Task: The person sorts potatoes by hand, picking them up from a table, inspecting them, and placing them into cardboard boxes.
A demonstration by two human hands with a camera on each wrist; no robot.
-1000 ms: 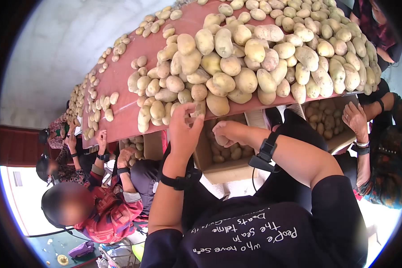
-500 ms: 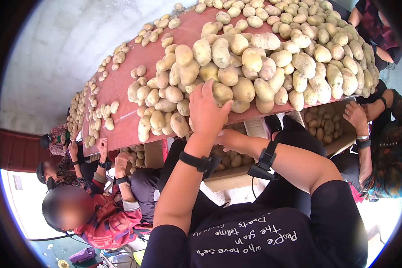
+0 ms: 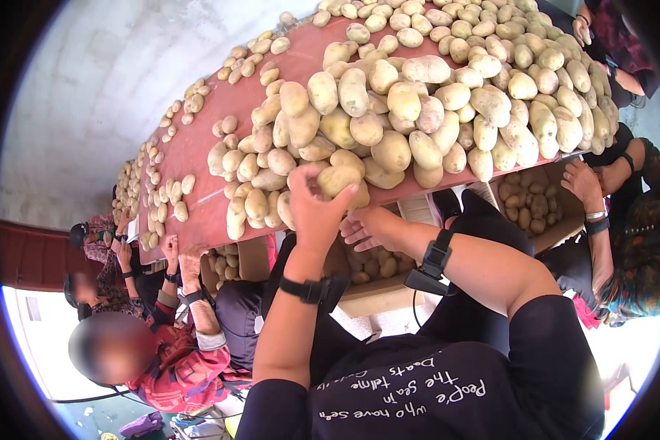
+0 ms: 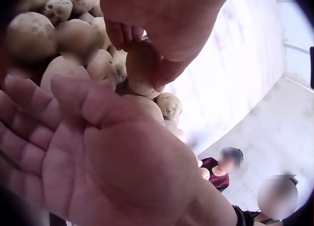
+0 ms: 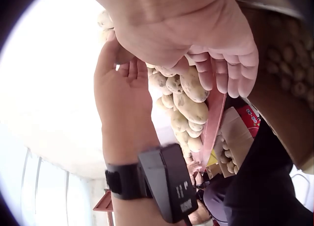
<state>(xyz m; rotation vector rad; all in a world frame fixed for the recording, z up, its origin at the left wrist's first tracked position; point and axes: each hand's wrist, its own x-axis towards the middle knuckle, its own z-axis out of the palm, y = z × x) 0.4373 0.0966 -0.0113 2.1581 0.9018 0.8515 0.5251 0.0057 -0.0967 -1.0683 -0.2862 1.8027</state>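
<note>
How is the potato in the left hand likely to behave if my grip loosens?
The potato in the left hand looks firm: its plump oval shows no sag. Rounded as it is, it would probably roll if dropped on the heaped pile, perhaps over the nearby edge of the table.

The right hand [image 3: 369,229] partly hides the boxed potatoes [image 3: 378,265].

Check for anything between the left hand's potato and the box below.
The open right hand hovers above the box, partly between it and the potato; the table's edge also seems to lie along the way.
</note>
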